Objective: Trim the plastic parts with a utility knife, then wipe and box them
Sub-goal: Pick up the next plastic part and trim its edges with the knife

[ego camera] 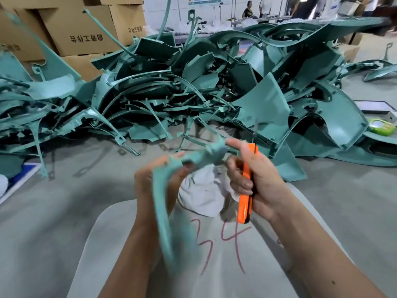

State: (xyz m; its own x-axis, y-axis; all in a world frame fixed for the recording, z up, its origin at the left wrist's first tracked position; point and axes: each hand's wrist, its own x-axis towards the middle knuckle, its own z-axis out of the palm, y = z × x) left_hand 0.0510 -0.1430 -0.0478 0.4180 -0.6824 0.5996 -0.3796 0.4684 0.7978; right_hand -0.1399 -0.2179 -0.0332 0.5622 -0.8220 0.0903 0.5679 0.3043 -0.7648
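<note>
My left hand (pixel 156 181) grips a curved teal plastic part (pixel 171 211), blurred by motion, that arcs from my lap up toward my right hand. My right hand (pixel 255 179) holds an orange utility knife (pixel 246 190) upright, its thin blade (pixel 256 127) pointing up, while its index finger reaches over the part's upper end (pixel 214 150). A white cloth (pixel 204 194) lies bunched just beyond my knees, between my hands.
A big heap of teal plastic parts (pixel 193 87) covers the grey floor ahead. Cardboard boxes (pixel 81 35) are stacked at the back left. A green object (pixel 381 125) and a flat tray (pixel 374 106) lie at the right. People stand far back.
</note>
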